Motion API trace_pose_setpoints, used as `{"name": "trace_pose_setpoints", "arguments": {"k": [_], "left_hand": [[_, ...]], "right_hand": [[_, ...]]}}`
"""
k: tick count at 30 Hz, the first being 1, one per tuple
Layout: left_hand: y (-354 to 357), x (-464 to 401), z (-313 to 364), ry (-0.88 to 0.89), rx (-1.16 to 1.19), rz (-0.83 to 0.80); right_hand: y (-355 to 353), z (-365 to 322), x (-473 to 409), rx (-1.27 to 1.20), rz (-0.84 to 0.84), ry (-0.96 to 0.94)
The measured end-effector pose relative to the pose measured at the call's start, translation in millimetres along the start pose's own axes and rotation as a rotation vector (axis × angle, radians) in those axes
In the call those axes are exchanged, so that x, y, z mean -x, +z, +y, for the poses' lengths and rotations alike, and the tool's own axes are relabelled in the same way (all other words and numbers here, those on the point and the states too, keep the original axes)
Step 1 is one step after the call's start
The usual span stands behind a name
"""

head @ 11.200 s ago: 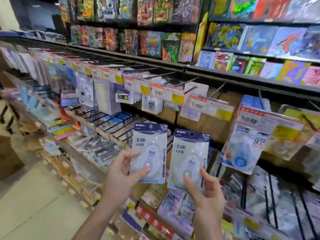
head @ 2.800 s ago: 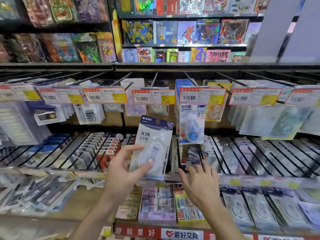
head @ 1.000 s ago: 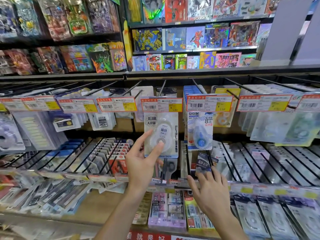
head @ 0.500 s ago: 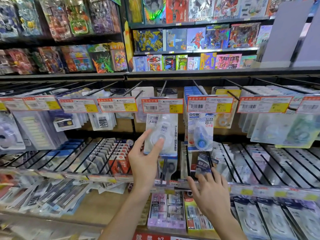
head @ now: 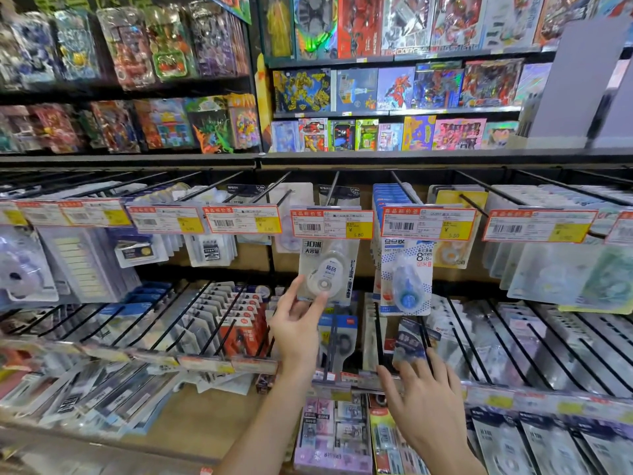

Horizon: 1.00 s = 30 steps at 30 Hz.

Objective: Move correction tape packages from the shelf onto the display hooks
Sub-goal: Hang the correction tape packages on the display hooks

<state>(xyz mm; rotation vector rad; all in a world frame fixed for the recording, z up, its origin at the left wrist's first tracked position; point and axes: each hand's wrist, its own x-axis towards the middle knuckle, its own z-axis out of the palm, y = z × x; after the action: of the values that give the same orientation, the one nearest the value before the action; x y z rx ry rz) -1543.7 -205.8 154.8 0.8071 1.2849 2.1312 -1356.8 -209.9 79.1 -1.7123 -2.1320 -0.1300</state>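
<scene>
My left hand [head: 297, 325] has lifted the correction tape package [head: 327, 270] up behind the price tag [head: 331, 223] above it; thumb and fingers still pinch its lower edge. I judge it nearly hooked. My right hand [head: 424, 402] rests open below-right, fingertips touching a shelf pack [head: 409, 344].

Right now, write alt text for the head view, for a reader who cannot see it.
A person's left hand pinches a white correction tape package hanging under a price tag on a display hook. The right hand touches a dark package on the rack below; toy boxes fill upper shelves.
</scene>
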Motion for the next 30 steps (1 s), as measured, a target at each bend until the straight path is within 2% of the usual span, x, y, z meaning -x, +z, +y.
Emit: {"name": "trace_pose_setpoints", "arguments": {"k": [4, 17, 23, 30], "left_hand": [[11.2, -15.4, -15.6, -0.026, 0.001, 0.008], [49.7, -63.0, -42.5, 0.084, -0.057, 0.036], [58.1, -75.5, -45.8, 0.034, -0.011, -0.016], [70.2, -93.7, -49.9, 0.028, -0.069, 0.015]], "right_hand": [[0.3, 0.6, -0.2, -0.008, 0.017, -0.011], [0.2, -1.2, -0.6, -0.014, 0.027, -0.021], [-1.8, -3.6, -0.2, -0.007, 0.017, -0.004], [-2.0, -2.9, -0.4, 0.001, 0.018, -0.012]]}}
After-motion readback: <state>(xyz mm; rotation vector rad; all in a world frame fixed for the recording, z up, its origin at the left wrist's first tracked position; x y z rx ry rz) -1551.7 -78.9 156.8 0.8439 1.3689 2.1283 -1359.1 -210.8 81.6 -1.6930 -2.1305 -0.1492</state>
